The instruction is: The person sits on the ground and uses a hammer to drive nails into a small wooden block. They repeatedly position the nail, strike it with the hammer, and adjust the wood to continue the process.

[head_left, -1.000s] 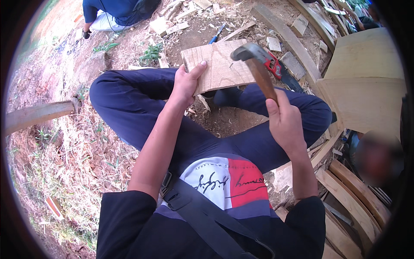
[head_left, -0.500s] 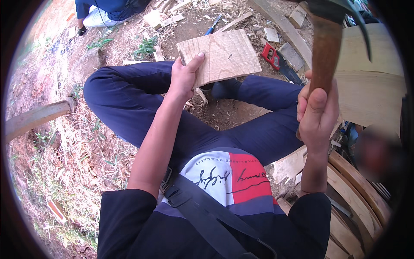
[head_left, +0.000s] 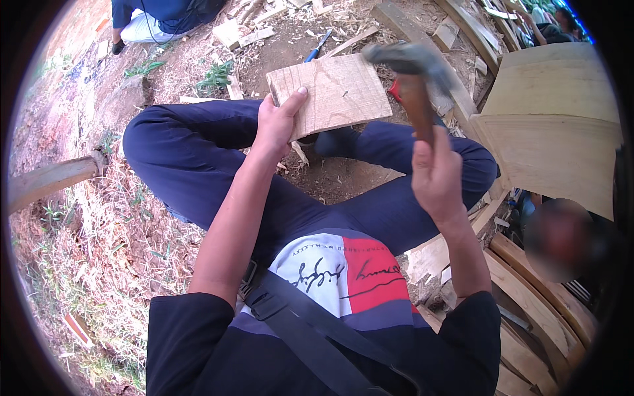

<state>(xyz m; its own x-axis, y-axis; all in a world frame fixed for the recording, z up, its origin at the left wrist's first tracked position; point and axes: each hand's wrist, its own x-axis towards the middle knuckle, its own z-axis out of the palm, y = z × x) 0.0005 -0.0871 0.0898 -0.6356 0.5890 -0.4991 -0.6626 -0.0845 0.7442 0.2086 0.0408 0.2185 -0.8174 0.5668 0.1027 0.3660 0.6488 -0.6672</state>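
Note:
My left hand [head_left: 281, 122] grips the left edge of a flat rectangular wooden board [head_left: 317, 99], thumb on its top face. A small nail [head_left: 344, 94] stands tilted in the board, right of its middle. My right hand [head_left: 437, 173] is closed round the wooden handle of a claw hammer [head_left: 417, 105]. The hammer's dark metal head is smeared by motion and hangs near the board's upper right corner, to the right of the nail. The board is held above my crossed legs.
Behind the hammer a red-handled saw [head_left: 395, 90] is partly hidden. A blue-handled tool [head_left: 318, 47] lies beyond the board among wood scraps and shavings. Large pale panels [head_left: 551, 89] stand at right, curved timbers [head_left: 528, 290] below them. Other people sit at far left [head_left: 168, 20] and right.
The hammer has swung left and down, from upright at the right toward the board. My left hand and the board have hardly moved.

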